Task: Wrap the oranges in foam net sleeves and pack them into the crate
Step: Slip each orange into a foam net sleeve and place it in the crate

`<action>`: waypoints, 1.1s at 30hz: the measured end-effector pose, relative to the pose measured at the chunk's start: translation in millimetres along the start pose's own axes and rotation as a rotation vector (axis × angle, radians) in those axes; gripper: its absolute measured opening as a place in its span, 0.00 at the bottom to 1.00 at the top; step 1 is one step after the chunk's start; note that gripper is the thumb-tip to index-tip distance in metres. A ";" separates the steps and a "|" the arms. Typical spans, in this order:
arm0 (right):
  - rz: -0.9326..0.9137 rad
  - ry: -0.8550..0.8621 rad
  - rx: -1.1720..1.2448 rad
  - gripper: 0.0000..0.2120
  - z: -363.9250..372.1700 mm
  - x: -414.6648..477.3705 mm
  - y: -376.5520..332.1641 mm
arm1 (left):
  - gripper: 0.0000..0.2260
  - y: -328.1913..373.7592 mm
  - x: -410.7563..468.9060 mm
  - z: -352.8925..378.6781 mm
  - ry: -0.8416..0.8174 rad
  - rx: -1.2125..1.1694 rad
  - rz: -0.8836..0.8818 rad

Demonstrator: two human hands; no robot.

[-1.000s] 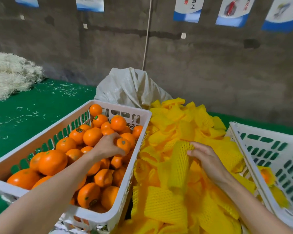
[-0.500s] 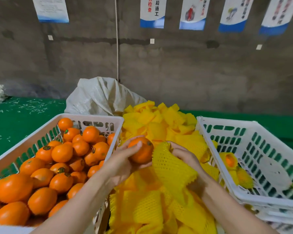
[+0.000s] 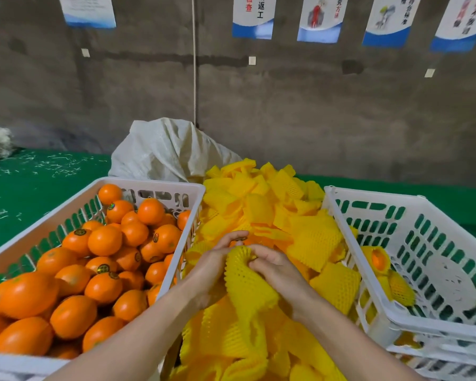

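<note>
where sleeve pile in frnt, wht sack half-hidden

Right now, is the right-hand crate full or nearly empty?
Nearly empty: the crate holds only a few sleeved oranges; most of it is bare.

We're facing a rough grey concrete wall, blue-edged posters strung across the top, a thin cord hanging down the centre. Below it lies green matting speckled with white shreds, with a white woven sack mid-frame.

Dim, even light; soft blur, wide-angle bending at edges
</note>
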State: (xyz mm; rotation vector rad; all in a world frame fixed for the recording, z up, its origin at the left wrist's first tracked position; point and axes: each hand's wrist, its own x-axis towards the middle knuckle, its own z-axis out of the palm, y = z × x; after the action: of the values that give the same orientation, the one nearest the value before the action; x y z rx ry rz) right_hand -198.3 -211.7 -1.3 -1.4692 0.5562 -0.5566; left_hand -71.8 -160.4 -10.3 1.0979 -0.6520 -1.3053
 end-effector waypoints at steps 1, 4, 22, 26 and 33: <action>-0.050 0.078 -0.041 0.18 -0.7 1.2 -0.9 | 0.10 1.0 2.2 1.0 0.036 0.031 0.009; -0.231 0.311 -0.258 0.15 -9.6 7.0 -1.3 | 0.11 2.1 8.3 0.2 0.071 -0.002 0.053; -0.510 0.516 -0.351 0.11 8.2 -3.7 1.6 | 0.16 8.8 -6.2 2.5 -0.136 -0.216 0.053; -0.469 0.545 -0.207 0.12 -2.7 11.4 -9.6 | 0.18 3.4 -0.1 0.9 -0.055 -0.223 0.029; -0.266 0.514 -0.072 0.12 3.8 26.3 6.6 | 0.27 1.6 9.1 -4.7 -0.003 -0.265 -0.009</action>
State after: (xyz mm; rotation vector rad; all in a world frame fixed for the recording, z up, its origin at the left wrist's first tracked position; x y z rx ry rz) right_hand -175.9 -225.8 -8.0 -1.4796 0.7900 -1.1519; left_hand -65.2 -168.1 -12.4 0.8833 -0.4613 -1.3581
